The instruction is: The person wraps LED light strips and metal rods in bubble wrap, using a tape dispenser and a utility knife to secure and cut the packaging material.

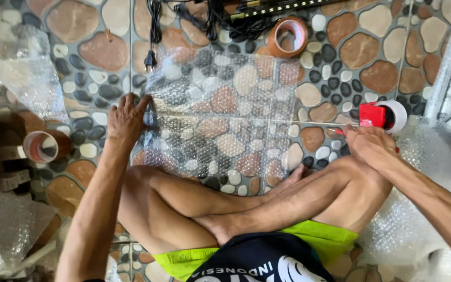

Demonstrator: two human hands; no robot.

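Your left hand (pixel 126 119) is spread flat, pinning the left edge of the bubble wrap sheet (pixel 220 117) to the floor (pixel 361 57). Your right hand (pixel 371 146) is closed on the red tape dispenser (pixel 384 116), past the sheet's right edge. The tape strip (pixel 309 123) runs left-right across the sheet between both hands.

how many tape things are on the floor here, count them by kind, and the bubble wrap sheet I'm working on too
Loose brown tape rolls: 2, one at the top, one at the left
Red tape dispenser, at the right hand: 1
Bubble wrap sheet, under the left hand: 1
Total: 4
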